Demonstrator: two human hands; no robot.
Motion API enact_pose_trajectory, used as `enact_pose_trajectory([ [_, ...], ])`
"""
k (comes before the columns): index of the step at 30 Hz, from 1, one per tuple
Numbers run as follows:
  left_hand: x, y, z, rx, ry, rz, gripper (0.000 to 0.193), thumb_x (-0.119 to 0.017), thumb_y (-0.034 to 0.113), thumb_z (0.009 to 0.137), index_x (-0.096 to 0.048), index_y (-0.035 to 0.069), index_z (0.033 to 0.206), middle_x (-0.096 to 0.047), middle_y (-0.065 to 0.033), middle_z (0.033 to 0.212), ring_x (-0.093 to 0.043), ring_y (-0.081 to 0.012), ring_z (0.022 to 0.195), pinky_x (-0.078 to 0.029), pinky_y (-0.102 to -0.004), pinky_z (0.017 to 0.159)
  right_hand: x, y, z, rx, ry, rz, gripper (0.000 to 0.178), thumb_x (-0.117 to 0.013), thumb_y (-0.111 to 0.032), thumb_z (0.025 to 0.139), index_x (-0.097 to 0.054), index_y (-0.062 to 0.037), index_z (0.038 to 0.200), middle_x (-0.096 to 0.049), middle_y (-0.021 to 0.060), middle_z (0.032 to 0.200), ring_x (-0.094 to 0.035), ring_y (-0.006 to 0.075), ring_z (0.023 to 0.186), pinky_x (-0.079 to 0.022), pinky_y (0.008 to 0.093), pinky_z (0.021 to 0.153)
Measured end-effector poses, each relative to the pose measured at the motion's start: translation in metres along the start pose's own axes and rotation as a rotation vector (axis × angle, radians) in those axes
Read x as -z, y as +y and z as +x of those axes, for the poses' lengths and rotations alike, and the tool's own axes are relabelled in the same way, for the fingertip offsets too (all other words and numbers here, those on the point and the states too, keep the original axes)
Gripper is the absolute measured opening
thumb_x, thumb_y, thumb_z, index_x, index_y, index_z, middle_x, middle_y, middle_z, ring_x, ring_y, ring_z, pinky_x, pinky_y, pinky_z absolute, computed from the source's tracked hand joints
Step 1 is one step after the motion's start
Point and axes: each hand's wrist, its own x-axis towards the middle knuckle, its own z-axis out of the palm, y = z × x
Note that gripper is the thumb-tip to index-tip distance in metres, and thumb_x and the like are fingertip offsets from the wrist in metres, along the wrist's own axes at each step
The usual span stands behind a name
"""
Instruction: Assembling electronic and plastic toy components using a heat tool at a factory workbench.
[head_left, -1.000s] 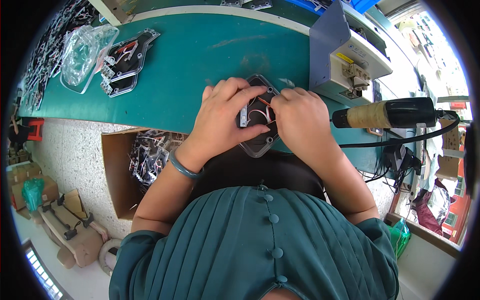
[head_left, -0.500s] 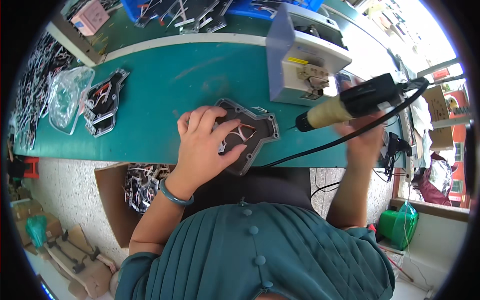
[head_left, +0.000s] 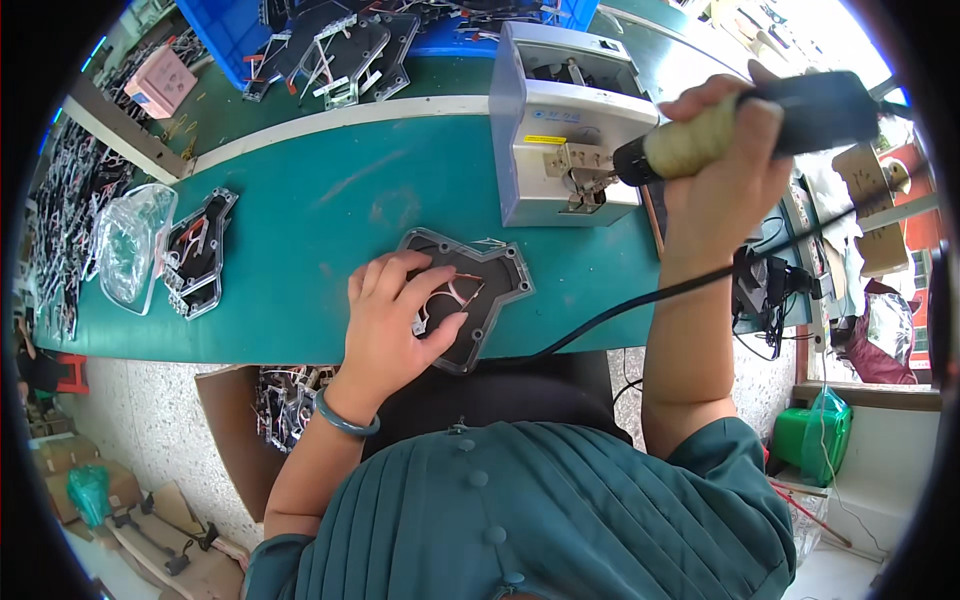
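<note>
My left hand (head_left: 395, 315) rests over a dark, flat housing (head_left: 478, 268) with a clear rim and corner holes, near the table's front edge. Its fingers are curled around a small white and copper-coloured part (head_left: 462, 290) lying in the housing. My right hand (head_left: 722, 165) is wrapped around an electric screwdriver (head_left: 690, 148) with a taped grip and a black cable. The screwdriver's tip meets the front of a white screw feeder (head_left: 570, 130), at its metal outlet (head_left: 583, 178). Whether a screw sits on the bit is too small to tell.
Another housing (head_left: 200, 255) lies at the left beside a clear plastic cover (head_left: 135, 250). Blue bins (head_left: 220, 45) of parts stand at the back. The screwdriver cable (head_left: 640, 298) loops across the table's right side. A cardboard box (head_left: 225, 410) of parts stands below the front edge.
My right hand has carried the screwdriver from beside the housing up and away to the screw feeder's outlet. My left hand stays on the housing. The whole view has shifted slightly.
</note>
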Motion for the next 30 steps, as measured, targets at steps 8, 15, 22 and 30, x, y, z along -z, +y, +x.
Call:
enact_pose_trajectory([
  [8,0.002,0.001,0.001,0.005,-0.011,-0.019,0.047,-0.082,0.025,0.074,-0.068,0.014,0.117,-0.059,-0.0064,0.119,-0.055,-0.0288,0.114,-0.040,-0.0439,0.098,0.004,0.026,0.019,-0.125,-0.586,0.300,0.060,-0.070,-0.048,0.087,-0.056,-0.0011,0.121,-0.058,0.0119,0.087,-0.059,0.0220,0.070,-0.053,0.0374,0.065],
  [15,-0.002,0.001,0.001,-0.001,0.024,-0.030,0.046,-0.083,0.025,0.075,-0.070,0.015,0.118,-0.059,-0.0060,0.121,-0.056,-0.0280,0.114,-0.040,-0.0433,0.098,-0.007,-0.004,-0.018,-0.186,-0.221,0.296,0.054,-0.068,-0.044,0.093,-0.056,-0.0008,0.124,-0.061,0.0124,0.087,-0.060,0.0218,0.070,-0.052,0.0370,0.066],
  [22,-0.003,0.005,0.004,0.012,0.018,-0.054,0.045,-0.083,0.026,0.076,-0.070,0.015,0.118,-0.060,-0.0045,0.121,-0.057,-0.0258,0.113,-0.039,-0.0429,0.099,-0.032,0.019,-0.065,-0.276,-0.280,0.500,0.056,-0.073,-0.044,0.090,-0.053,-0.0005,0.120,-0.064,0.0142,0.082,-0.063,0.0231,0.067,-0.054,0.0364,0.063],
  [30,-0.004,0.007,0.004,0.010,0.013,-0.062,0.049,-0.085,0.022,0.073,-0.071,0.015,0.119,-0.061,-0.0044,0.123,-0.058,-0.0255,0.112,-0.040,-0.0405,0.095,-0.035,0.019,-0.069,-0.348,-0.271,0.412,0.059,-0.072,-0.051,0.089,-0.055,-0.0040,0.121,-0.062,0.0117,0.086,-0.062,0.0224,0.071,-0.054,0.0373,0.067],
])
